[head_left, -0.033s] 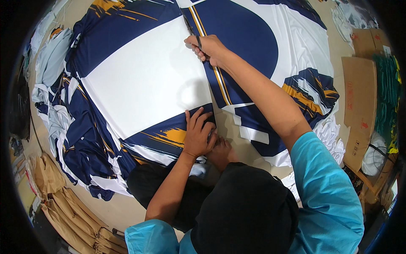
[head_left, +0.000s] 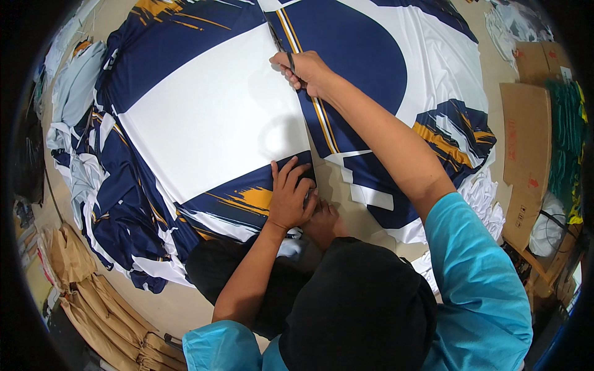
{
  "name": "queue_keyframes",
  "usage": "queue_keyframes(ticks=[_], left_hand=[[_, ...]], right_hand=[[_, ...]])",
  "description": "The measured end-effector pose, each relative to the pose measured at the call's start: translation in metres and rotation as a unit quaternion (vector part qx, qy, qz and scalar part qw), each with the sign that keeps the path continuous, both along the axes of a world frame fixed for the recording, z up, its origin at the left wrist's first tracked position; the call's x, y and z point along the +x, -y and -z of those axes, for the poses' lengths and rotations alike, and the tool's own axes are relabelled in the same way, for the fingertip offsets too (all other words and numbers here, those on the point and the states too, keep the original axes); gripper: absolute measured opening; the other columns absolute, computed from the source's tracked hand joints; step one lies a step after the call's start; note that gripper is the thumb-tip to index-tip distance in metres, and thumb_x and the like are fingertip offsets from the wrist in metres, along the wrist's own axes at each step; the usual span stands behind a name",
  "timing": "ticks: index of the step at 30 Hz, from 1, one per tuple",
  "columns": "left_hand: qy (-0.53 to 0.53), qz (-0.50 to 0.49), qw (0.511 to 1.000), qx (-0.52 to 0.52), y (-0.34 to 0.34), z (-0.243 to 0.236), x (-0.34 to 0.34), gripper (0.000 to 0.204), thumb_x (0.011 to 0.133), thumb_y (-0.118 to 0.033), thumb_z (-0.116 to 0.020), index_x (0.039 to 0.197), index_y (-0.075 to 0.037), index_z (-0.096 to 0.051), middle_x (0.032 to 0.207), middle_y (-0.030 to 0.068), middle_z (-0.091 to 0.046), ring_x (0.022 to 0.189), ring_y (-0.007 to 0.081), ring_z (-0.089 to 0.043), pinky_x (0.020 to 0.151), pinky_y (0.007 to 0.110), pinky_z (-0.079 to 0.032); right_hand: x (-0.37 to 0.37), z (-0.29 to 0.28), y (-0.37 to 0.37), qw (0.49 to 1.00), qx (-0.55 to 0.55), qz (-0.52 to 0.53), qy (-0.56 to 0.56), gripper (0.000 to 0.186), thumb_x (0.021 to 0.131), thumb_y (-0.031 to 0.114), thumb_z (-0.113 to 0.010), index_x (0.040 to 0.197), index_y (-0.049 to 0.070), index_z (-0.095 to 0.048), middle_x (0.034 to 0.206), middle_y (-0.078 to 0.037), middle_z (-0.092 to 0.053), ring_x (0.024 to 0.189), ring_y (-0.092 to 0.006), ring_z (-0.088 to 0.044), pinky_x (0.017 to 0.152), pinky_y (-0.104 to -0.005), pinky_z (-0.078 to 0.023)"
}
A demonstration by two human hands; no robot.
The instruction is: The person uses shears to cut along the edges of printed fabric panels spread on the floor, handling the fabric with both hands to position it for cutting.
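Note:
A large sheet of printed fabric, white and navy with orange streaks, lies spread over the floor. My right hand is closed round the dark handles of a pair of scissors at a slit in the cloth. The blades point away from me along the slit, partly hidden by cloth. To the right of the slit runs a navy panel with an orange and white striped band. My left hand rests on the fabric's near edge, fingers spread, beside a bare foot.
Crumpled navy and white cloth is heaped at the left, near brown paper-like material. Cardboard boxes and folded green fabric stand at the right. White scraps lie beside the sheet. Tiled floor shows around it.

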State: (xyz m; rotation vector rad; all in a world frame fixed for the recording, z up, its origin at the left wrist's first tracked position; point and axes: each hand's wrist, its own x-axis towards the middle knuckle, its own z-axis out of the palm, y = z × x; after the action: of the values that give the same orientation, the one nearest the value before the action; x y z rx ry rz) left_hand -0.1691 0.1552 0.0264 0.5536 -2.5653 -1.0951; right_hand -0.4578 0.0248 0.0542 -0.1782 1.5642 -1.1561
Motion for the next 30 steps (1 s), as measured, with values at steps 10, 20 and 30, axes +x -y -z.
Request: queue_keyframes(ticks=[10,20,30], left_hand=[[0.000,-0.003,1.000,0.002,-0.001,-0.001,-0.002,0.018,0.090,-0.014,-0.078,0.105,-0.010,-0.068,0.143,0.0155,-0.063,0.151,0.0471,-0.046,0.129,0.079,-0.016],[0.010,0.002,1.000,0.002,0.000,-0.002,-0.001,0.017,0.092,-0.016,-0.077,0.105,-0.010,-0.068,0.144,0.0164,-0.063,0.152,0.0477,-0.046,0.128,0.079,-0.015],[0.010,0.000,1.000,0.006,-0.001,0.000,0.000,0.016,0.093,-0.017,-0.077,0.105,-0.010,-0.068,0.145,0.0156,-0.063,0.153,0.0473,-0.045,0.128,0.080,-0.014]], right_hand=[[-0.002,0.003,0.002,0.999,0.022,0.002,-0.023,0.030,0.083,0.019,-0.083,0.066,0.010,-0.061,0.065,0.000,-0.052,0.054,-0.0093,-0.045,0.047,-0.0267,-0.033],[-0.006,-0.002,0.007,1.000,-0.003,0.003,-0.020,0.033,0.089,0.026,-0.088,0.074,0.010,-0.064,0.062,0.004,-0.053,0.050,-0.0051,-0.046,0.045,-0.0224,-0.032],[-0.006,0.001,0.012,1.000,0.010,0.011,-0.023,0.029,0.081,0.019,-0.084,0.067,0.009,-0.060,0.066,0.000,-0.053,0.054,-0.0081,-0.045,0.046,-0.0265,-0.032]])
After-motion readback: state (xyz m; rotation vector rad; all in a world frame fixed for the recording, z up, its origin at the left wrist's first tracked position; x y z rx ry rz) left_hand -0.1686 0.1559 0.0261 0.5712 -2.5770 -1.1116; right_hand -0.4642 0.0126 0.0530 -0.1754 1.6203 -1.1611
